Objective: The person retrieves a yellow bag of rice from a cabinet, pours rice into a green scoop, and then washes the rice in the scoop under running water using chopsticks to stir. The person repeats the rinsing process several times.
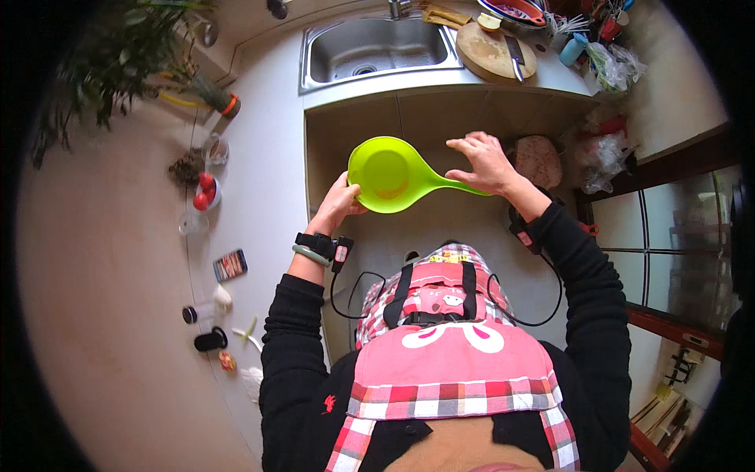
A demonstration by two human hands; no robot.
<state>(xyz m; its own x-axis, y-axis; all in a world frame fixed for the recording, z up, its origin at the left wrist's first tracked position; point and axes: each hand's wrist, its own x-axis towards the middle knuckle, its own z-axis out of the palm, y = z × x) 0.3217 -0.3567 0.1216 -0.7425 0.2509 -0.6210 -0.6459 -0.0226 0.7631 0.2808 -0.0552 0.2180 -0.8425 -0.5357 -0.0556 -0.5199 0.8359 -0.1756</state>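
A bright green ladle (385, 175) with a wide round bowl and a tapering handle is held up in front of me, over the floor before the counter. My left hand (340, 202) grips the left rim of its bowl, thumb on top and the other fingers partly hidden beneath. By the handle end is my right hand (484, 164), open with fingers and thumb apart. The handle's tip passes close to the palm; whether it touches cannot be made out.
Ahead is a metal sink (377, 55) with a faucet. To its right, a knife (515, 57) lies on a round cutting board (484, 51). Along the left counter are a phone (230, 266), a bowl of red fruit (206, 193) and a jar (198, 313). A glass-paned door (668, 236) stands right.
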